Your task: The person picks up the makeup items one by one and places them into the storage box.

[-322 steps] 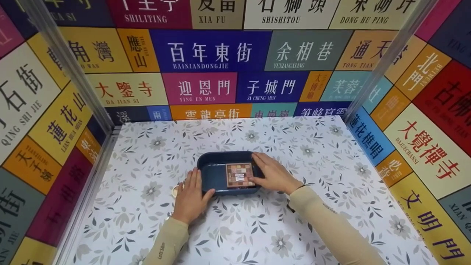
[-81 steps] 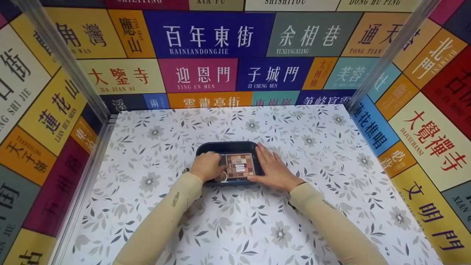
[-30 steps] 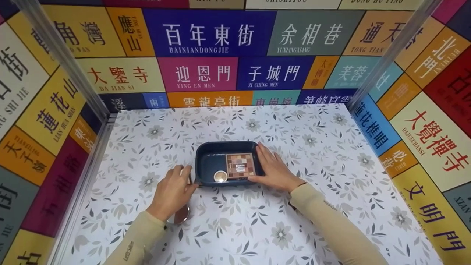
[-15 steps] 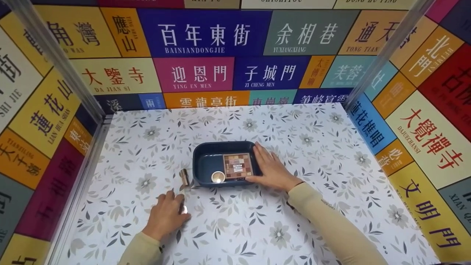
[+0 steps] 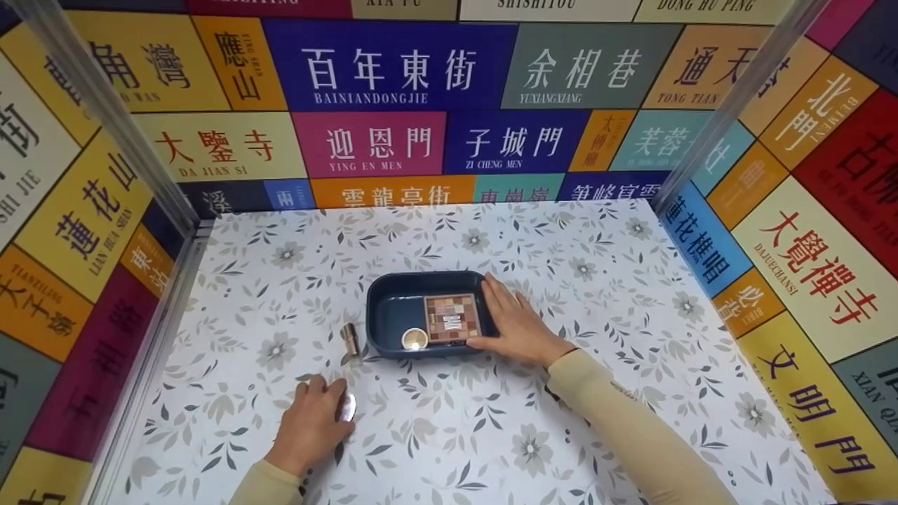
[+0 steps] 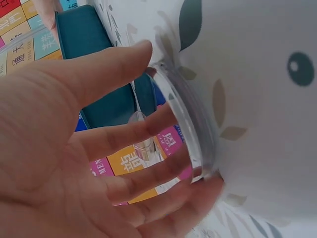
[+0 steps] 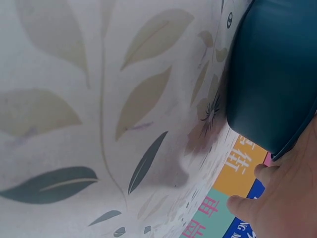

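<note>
A dark blue rectangular dish (image 5: pixel 395 279) stands mid-table, holding a square eyeshadow palette (image 5: pixel 450 319) at its right side and a small round pot (image 5: pixel 414 339) near the front wall. My right hand (image 5: pixel 523 326) rests on the dish's right end, fingers straight along the rim and thumb over the front corner. Nearer me, my left hand (image 5: pixel 309 424) grips a round mirror (image 5: pixel 346 405) with a clear rim. In the left wrist view the thumb and fingers span the mirror (image 6: pixel 190 119) at its edge, close over the tabletop.
Left of the dish lies a small gold tube (image 5: pixel 349 339) with a clear end, just beyond the left hand. A white floral cover (image 5: pixel 589 421) spreads over the table. Walls of coloured sign panels (image 5: pixel 393 70) enclose the back and sides.
The round pot, formerly left of the dish, is now inside it. My left hand has drawn back from the dish and tube to the mirror and gripped it. The right hand stays put.
</note>
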Motion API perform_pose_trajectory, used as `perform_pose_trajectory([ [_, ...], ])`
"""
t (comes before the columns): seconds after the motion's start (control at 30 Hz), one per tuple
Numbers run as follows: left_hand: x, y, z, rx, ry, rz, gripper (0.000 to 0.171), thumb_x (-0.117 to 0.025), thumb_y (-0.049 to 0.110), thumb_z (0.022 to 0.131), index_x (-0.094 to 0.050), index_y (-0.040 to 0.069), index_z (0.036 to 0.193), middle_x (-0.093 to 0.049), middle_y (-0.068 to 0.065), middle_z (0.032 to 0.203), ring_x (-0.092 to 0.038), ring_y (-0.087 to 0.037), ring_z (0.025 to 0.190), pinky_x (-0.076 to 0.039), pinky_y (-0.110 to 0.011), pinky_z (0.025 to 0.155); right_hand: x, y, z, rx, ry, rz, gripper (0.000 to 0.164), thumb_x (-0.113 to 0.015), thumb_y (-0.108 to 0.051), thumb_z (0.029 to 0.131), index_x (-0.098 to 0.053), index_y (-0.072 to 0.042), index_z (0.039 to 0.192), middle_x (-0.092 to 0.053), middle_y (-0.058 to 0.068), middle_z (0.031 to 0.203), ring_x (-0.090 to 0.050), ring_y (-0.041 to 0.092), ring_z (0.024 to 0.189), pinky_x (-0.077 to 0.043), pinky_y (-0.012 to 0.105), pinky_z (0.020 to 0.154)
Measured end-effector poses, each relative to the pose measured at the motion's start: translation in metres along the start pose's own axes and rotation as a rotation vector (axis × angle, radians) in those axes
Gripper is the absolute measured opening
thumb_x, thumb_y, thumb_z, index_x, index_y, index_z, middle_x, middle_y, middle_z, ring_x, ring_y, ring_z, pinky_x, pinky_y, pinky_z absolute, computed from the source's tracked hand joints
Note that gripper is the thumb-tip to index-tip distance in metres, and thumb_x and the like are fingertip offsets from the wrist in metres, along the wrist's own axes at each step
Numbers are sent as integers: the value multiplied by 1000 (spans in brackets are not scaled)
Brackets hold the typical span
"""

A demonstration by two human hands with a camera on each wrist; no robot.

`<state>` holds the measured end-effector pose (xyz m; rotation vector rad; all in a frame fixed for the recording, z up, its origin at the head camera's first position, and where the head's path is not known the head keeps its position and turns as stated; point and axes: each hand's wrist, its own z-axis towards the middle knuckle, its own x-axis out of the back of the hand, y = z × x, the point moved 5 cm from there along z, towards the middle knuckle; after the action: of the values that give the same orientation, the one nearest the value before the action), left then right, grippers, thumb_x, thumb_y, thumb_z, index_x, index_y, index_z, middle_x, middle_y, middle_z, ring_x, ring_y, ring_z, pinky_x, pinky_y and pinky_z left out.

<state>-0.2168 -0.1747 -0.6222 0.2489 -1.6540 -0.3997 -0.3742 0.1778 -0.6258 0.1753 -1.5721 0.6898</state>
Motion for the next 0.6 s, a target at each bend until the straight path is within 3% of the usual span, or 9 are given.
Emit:
perform_pose_trajectory([
  [0.6,4,2,8,-21,33,30,48,-80,14,73,-69,7,119,-53,-11,99,-54,-35,98,-53,-50,63,-1,1,0,-6,-4,-1,116,-60,-72,86,1,-10,162,5,9,169,-5,28,154,-10,59,119],
])
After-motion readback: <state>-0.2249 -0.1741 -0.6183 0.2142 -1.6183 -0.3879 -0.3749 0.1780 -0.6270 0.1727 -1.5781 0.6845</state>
